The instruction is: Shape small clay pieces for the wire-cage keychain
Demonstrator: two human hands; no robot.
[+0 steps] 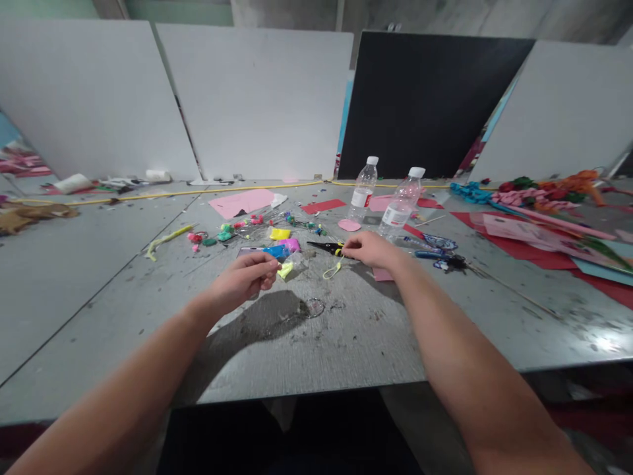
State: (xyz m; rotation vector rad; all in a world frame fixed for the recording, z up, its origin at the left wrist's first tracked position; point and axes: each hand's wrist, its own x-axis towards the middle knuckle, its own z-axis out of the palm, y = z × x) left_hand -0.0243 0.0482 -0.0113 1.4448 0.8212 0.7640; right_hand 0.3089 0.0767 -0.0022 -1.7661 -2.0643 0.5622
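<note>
My right hand (368, 249) is closed in a pinch. From its fingertips hangs a small pale yellow-green loop (333, 270), thin like wire or cord. Just behind those fingers lies a black and yellow hand tool (326, 247), partly covered, perhaps scissors or pliers. To the left, my left hand (250, 272) has thumb and fingers pressed together above the table; whatever is between them is too small to make out. Close to its fingertips are a yellow-green packet (285, 270), a blue packet (275, 251), a magenta one (291, 245) and a yellow one (279, 233).
Two clear plastic bottles (363, 189) stand behind my right hand on the grey table (306, 369). Colourful small beaded wire pieces (225, 232) and pink paper (242, 202) lie further back. Red sheets (539, 247) and blue-handled pliers (432, 254) are at the right. Upright boards line the back.
</note>
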